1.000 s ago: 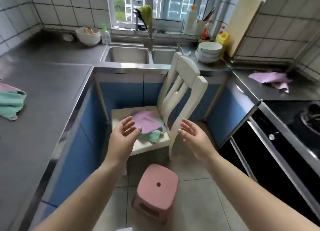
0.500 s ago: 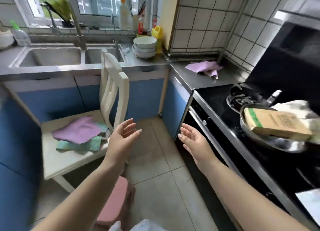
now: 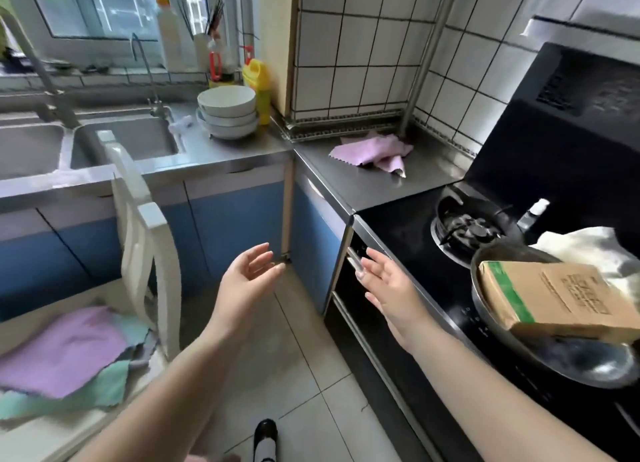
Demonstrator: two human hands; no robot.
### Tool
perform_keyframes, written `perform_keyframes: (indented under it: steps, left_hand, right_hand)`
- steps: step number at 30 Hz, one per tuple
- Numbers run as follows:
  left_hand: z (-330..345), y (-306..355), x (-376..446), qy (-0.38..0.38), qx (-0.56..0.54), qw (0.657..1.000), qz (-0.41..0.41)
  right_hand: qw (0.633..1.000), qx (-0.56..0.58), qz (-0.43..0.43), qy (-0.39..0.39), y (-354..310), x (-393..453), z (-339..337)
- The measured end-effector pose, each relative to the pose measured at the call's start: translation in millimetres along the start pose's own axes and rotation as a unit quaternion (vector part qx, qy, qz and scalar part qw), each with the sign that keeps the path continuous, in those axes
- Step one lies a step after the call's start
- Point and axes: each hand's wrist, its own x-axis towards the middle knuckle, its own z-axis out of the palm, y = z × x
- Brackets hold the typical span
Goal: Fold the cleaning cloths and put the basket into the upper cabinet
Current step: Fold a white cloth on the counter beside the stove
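A crumpled purple cloth (image 3: 372,151) lies on the steel counter (image 3: 363,184) in the far corner, left of the stove. On the seat of the white chair (image 3: 145,240) at the lower left, another purple cloth (image 3: 65,350) lies on top of a green cloth (image 3: 100,389). My left hand (image 3: 247,281) and my right hand (image 3: 386,281) are held out in front of me over the floor, palms facing each other, fingers relaxed and empty. They are well short of the counter cloth. No basket is in view.
A black stove (image 3: 433,253) runs along the right with a pan (image 3: 554,357) holding a cardboard box (image 3: 554,299). Stacked white bowls (image 3: 227,115) stand beside the sink (image 3: 124,143). Blue cabinet doors (image 3: 235,226) lie ahead, tiled floor (image 3: 294,375) below.
The view has swung right, from the chair toward the corner counter and stove. Both hands stay raised and empty; the chair and its cloths have slid to the lower left.
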Motion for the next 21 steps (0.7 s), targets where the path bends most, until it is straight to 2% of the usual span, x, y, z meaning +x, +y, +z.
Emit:
perform_keyframes:
  steps: [9,21]
  left_hand:
    - [42,39,182,-0.044,-0.027,0.999,-0.011]
    - [125,34,396,-0.119,0.029,0.992,-0.035]
  right_hand:
    - [0.999,-0.001,0.003,0.038,-45,161,1]
    - [0.997,0.009,-0.002,0.078,-51,365,-33]
